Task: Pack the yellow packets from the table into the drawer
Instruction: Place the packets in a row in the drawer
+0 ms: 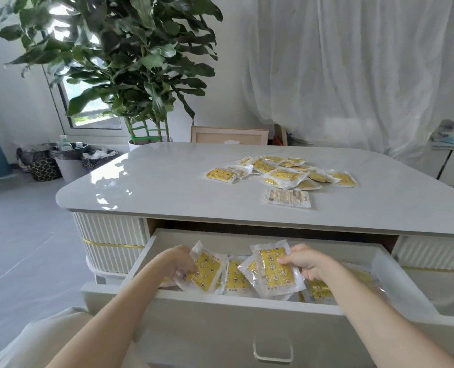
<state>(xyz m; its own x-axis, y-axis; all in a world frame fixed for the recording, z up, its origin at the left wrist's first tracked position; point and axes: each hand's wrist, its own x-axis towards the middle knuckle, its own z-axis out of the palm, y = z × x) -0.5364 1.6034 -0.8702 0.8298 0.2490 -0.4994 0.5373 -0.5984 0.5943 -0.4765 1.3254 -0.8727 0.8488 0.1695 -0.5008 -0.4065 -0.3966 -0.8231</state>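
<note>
The white drawer (220, 309) is pulled out under the grey table (167, 181), with several yellow packets lying inside. My left hand (179, 261) grips a yellow packet (206, 269) at the drawer's left. My right hand (304, 262) pinches another yellow packet (272, 268) held upright over the drawer's middle. A pile of yellow packets (287, 172) lies on the tabletop toward the far right. One packet (287, 198) lies face down in front of the pile.
A large potted plant (130, 75) stands behind the table's far left corner. Bins with black bags (66, 160) sit on the floor at left. A wooden chair back (228, 135) shows behind the table. White curtains hang at right.
</note>
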